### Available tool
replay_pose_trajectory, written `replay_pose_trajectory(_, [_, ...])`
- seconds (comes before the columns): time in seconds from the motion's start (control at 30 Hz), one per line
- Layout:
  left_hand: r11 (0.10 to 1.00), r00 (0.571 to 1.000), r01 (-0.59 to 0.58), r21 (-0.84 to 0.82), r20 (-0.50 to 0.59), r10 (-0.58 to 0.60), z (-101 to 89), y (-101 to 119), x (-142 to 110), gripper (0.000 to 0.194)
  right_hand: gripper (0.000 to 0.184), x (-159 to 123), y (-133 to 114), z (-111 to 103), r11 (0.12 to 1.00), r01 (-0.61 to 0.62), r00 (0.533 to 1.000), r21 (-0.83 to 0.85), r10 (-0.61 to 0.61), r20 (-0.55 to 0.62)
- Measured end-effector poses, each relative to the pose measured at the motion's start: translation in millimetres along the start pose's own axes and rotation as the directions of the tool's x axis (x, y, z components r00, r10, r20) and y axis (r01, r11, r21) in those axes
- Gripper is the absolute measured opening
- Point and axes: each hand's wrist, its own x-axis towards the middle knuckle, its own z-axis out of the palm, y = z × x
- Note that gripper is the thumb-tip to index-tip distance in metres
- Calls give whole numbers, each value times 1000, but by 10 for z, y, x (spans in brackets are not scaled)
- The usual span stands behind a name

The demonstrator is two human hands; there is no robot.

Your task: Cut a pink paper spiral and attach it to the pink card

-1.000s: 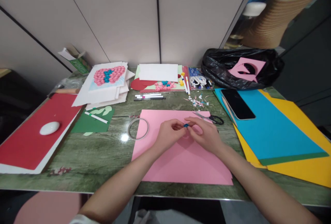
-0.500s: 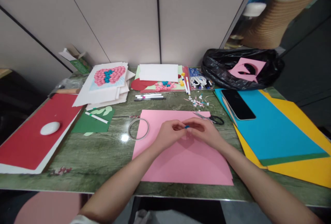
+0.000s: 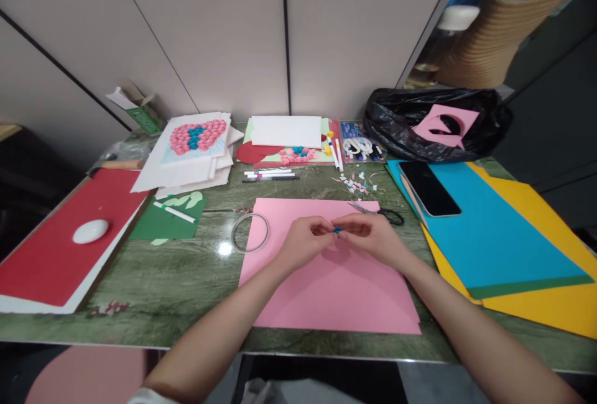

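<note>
Between the fingertips of both my hands is a small blue rolled paper piece [image 3: 337,230], mostly covered by the fingers. My left hand [image 3: 308,239] pinches it from the left, and my right hand [image 3: 370,236] pinches it from the right. Both are held over a stack of pink paper [image 3: 326,298]. Scissors with black handles [image 3: 390,216] lie behind my right hand, at the paper's upper right corner. To the left, a round metal ring [image 3: 250,251] rests partly on the pink paper and partly on the table.
At the back left lies a picture of pink and blue paper rosettes [image 3: 180,140]. Red paper [image 3: 60,273] with a white mouse [image 3: 91,231] is at left. Blue paper [image 3: 504,242] carries a phone [image 3: 430,188] at right. Paper scraps [image 3: 359,183] and a black bag [image 3: 387,118] sit behind.
The fingertips have shifted very slightly around the blue paper piece, and a little more of it shows. Everything else stays in place.
</note>
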Motion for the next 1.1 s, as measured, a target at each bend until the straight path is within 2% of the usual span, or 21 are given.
replay_pose_trajectory(0.37, [998, 999, -38, 56, -16, 39, 6, -31, 7, 9, 22, 6, 9, 22, 1000, -20, 1000, 7, 20, -23])
replay_pose_trajectory(0.8, [995, 1000, 8, -95, 21, -6, 9, 21, 13, 17, 9, 13, 56, 0, 998, -56, 997, 26, 58, -54])
replay_pose_trajectory(1.1, [973, 996, 91, -213, 27, -88, -8, 45, 22, 17, 6, 27, 16, 12, 990, -49, 999, 131, 49, 8])
